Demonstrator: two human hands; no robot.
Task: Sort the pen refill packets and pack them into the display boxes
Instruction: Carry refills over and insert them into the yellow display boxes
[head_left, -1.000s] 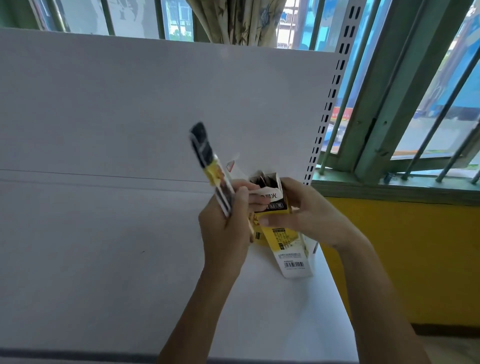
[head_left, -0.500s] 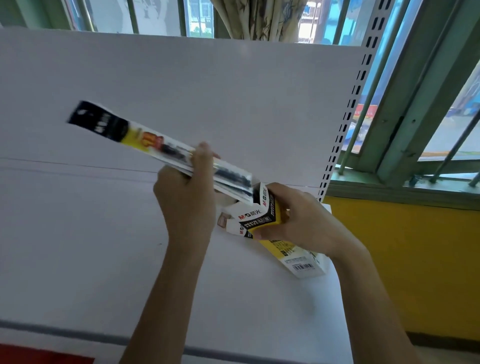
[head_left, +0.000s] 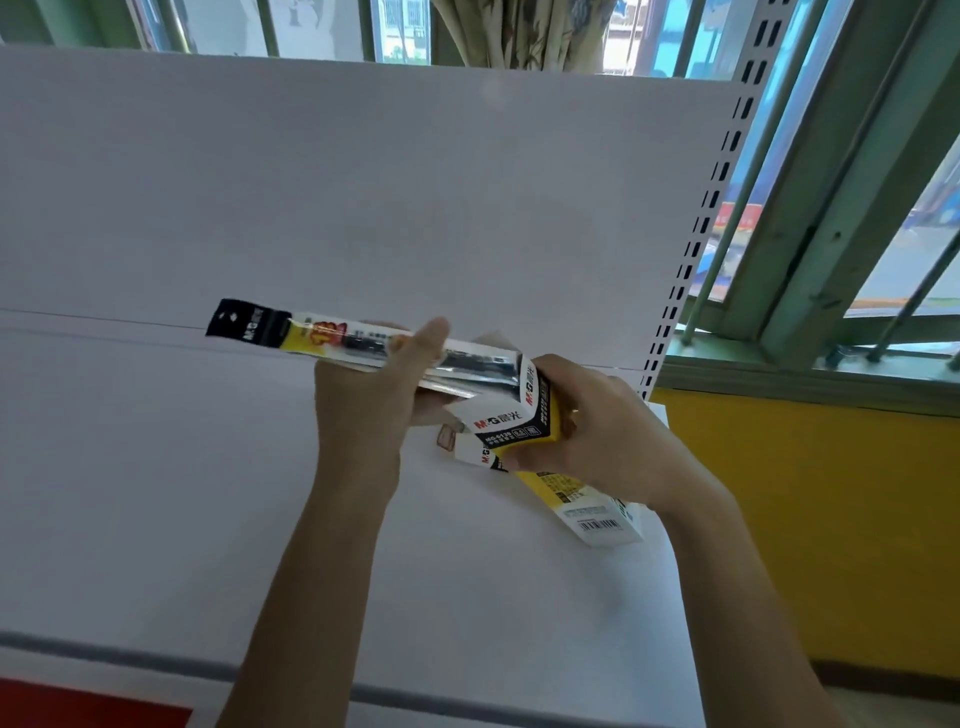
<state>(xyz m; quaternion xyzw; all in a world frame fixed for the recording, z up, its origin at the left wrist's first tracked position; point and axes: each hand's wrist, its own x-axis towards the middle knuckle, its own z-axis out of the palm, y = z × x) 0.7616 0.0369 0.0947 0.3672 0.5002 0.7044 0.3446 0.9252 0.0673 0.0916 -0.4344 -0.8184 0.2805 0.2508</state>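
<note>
Now my left hand (head_left: 363, 410) pinches the packet (head_left: 327, 336) mid-frame, its right end at the mouth of the box (head_left: 519, 423) my right hand (head_left: 608, 441) grips, right of centre; I'd keep packet and box in line, flap (head_left: 467, 451) held clear, and slide gently.

Refill packet (head_left: 363, 343): glossy clear plastic, shiny film glare. Display box (head_left: 524, 421): printed cardboard, smooth, slight sheen. Shelf (head_left: 156, 493): matt white, smooth; perforated upright (head_left: 691, 249) looks painted metal
</note>
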